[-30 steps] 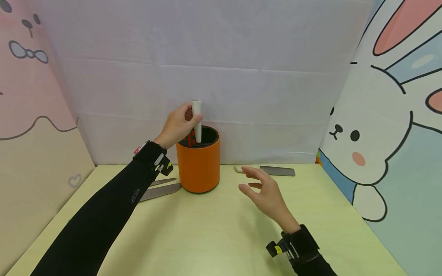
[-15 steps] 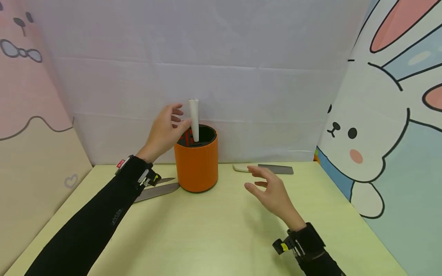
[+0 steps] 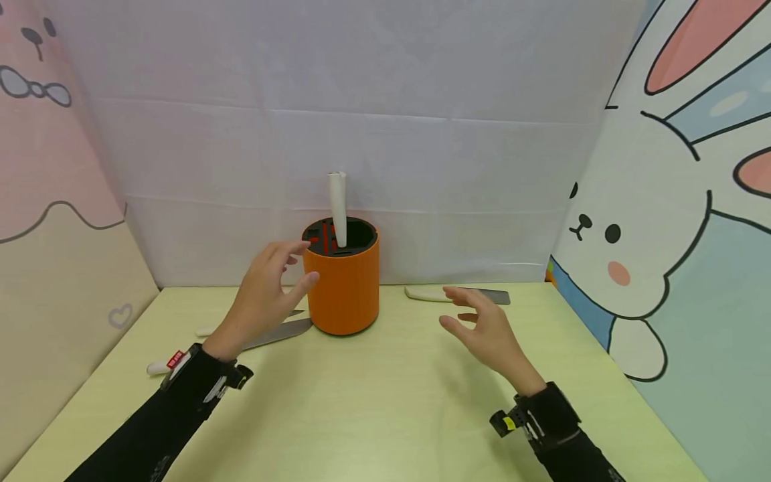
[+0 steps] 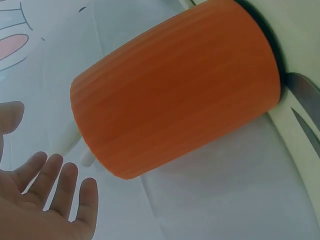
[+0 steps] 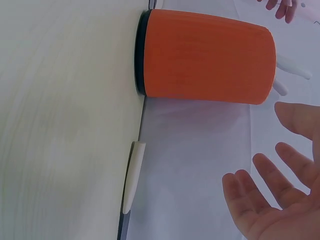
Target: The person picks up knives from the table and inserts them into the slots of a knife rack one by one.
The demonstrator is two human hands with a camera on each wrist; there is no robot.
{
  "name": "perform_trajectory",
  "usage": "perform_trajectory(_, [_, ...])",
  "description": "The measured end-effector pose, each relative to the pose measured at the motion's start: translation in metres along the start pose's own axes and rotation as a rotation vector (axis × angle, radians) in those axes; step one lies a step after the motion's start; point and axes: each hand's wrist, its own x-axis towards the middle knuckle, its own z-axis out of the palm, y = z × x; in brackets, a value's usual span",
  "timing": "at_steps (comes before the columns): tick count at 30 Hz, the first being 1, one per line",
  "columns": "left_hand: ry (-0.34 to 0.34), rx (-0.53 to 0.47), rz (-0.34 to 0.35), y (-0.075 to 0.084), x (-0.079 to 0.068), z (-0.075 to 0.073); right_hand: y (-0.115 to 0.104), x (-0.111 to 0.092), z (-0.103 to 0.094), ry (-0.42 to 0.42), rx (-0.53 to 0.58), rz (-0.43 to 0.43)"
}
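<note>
1. left hand (image 3: pixel 262 294), grip wide, beside the orange block (image 3: pixel 345 291).
2. right hand (image 3: pixel 490 335), grip wide, near a white-handled knife (image 3: pixel 426 293) lying on the desk (image 3: pixel 361 415).
3. two white handles (image 5: pixel 293 66) stick out of the block's top.

From my station I have a creased white backdrop (image 3: pixel 391 80) at twelve o'clock, a pink-and-cream cartoon panel (image 3: pixel 60 261) at nine and a rabbit-printed panel (image 3: pixel 656 254) at three. The pale yellow tabletop (image 3: pixel 361 415) spreads toward six in soft light.
</note>
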Motion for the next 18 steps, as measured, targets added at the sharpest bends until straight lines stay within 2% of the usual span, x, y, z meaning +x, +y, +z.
perform_trajectory(6, [-0.045, 0.057, 0.061, -0.003, -0.034, 0.01, 0.006, -0.002, -0.003, -0.002, -0.046, 0.008])
perform_trajectory(11, [-0.076, 0.094, 0.104, -0.007, -0.055, 0.022, 0.011, -0.006, -0.003, 0.002, -0.068, -0.012])
perform_trajectory(18, [-0.146, 0.148, 0.088, -0.013, -0.076, 0.036, 0.022, -0.012, -0.005, 0.02, -0.147, -0.068])
